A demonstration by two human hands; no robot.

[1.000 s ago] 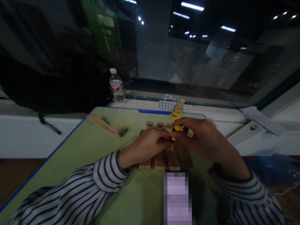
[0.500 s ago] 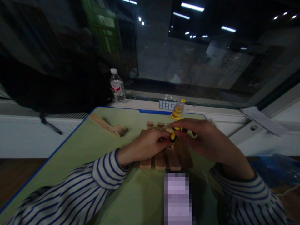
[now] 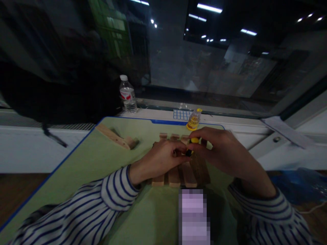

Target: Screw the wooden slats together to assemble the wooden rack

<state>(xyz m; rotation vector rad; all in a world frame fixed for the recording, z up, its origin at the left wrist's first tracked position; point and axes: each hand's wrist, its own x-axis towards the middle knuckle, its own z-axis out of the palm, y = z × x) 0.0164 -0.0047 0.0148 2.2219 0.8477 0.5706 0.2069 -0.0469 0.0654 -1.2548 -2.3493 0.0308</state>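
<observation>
My right hand [image 3: 221, 146] is closed around the yellow top of what looks like a stubby yellow-and-black screwdriver [image 3: 194, 140]. My left hand [image 3: 163, 154] pinches at the black lower end, with thumb and forefinger together. Both hands are over a wooden slatted piece [image 3: 174, 177], whose pale slats lie side by side and stick out in front of and behind the left hand. A darker wooden board [image 3: 201, 168] runs along its right side. The screwdriver's tip and the spot under it are hidden by my fingers.
A loose wooden bar [image 3: 112, 136] lies at the table's far left. A clear cone-shaped container with a yellow base [image 3: 193, 120] stands at the back edge. Behind, on the sill, is a water bottle [image 3: 128, 97]. A blurred-out phone-shaped object [image 3: 194, 216] lies in front.
My right hand has turned slightly around the yellow top, and the screwdriver shows at a different angle. My left hand stays nearly in place.
</observation>
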